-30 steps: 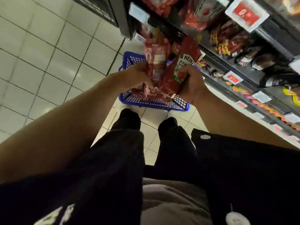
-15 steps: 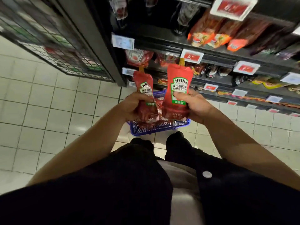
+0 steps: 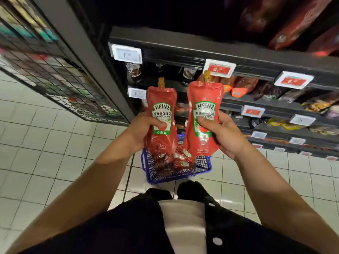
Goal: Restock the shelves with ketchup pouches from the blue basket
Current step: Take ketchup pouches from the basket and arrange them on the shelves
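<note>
We hold two red soft spouted ketchup pouches upright above the blue plastic mesh basket [image 3: 176,173] on the floor tiles; left hand [image 3: 141,131] grips the left pouch [image 3: 161,114], right hand [image 3: 220,132] grips the right pouch [image 3: 203,110], thumbs pressed on labels; slick film could slip on the reach to the dark shelf [image 3: 183,50]; limp pouches may flop over.

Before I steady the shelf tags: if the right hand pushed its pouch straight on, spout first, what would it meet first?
Probably the red price tag on the shelf edge: the spout of the right hand's ketchup pouch shows just below it. Depth is unclear.
</note>
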Demonstrator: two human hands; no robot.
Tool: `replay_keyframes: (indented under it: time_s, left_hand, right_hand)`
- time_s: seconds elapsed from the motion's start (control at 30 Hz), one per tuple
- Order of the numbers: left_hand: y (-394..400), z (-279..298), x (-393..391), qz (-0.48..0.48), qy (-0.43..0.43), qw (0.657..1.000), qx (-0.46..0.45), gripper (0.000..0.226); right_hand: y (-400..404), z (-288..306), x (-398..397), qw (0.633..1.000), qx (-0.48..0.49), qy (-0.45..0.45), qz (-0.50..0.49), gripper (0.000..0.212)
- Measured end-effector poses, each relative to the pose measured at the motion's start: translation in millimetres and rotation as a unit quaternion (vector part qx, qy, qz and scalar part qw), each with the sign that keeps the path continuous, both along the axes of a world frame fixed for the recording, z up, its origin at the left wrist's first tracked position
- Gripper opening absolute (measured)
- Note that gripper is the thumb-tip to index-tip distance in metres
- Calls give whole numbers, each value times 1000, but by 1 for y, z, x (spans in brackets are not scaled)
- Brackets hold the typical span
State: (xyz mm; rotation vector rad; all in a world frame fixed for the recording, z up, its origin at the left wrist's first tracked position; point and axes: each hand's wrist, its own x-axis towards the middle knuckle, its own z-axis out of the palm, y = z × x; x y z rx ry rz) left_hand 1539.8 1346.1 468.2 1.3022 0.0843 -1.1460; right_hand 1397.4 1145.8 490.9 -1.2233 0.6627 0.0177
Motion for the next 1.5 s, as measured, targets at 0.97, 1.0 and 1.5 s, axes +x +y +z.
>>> replay_keyframes:
  time_s: [0.97,1.0,1.5]
  left_hand:
    - [-21,14,84,81,-208,971,-92,24]
    - [-22,24,97,78,-224,966,-106,22]
    - [-120,100,271,179,-432,876,-115,19]
  right_hand:
    - [-5,2,82,995,-61,-54,-64,25]
    - [-5,7,89,993,-68,-61,-77,25]
    - [4,36,155,982,-99,-118,-106,31]
